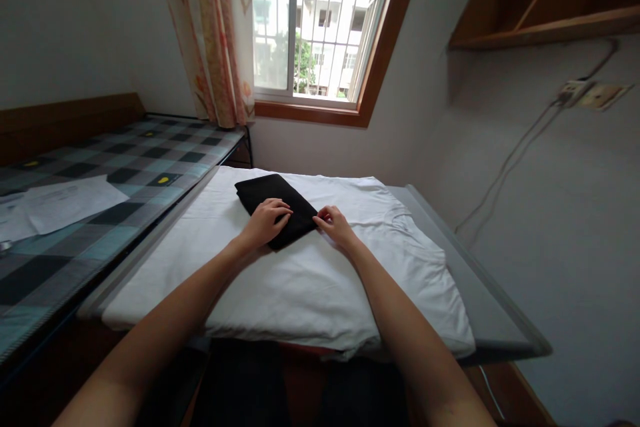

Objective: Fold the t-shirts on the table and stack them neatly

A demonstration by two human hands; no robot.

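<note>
A flat black folded cloth (280, 203) lies at a slant on a white T-shirt (300, 293), which is spread over a grey tabletop. My left hand (267, 221) rests on the cloth's near left part, palm down, with its fingers loosely bent over the surface. At the cloth's right corner, my right hand (336, 223) pinches the edge between thumb and fingers. What kind of cloth item it is, I cannot tell. The shirt's sleeve and neck side points to the right.
A bed with a checked cover (165, 153) runs along the left, with paper sheets (75, 197) on it. Behind the table are a barred window (325, 27) and a curtain (220, 33). On the right wall hang a wooden shelf (540, 33) and a socket (575, 90) with cables.
</note>
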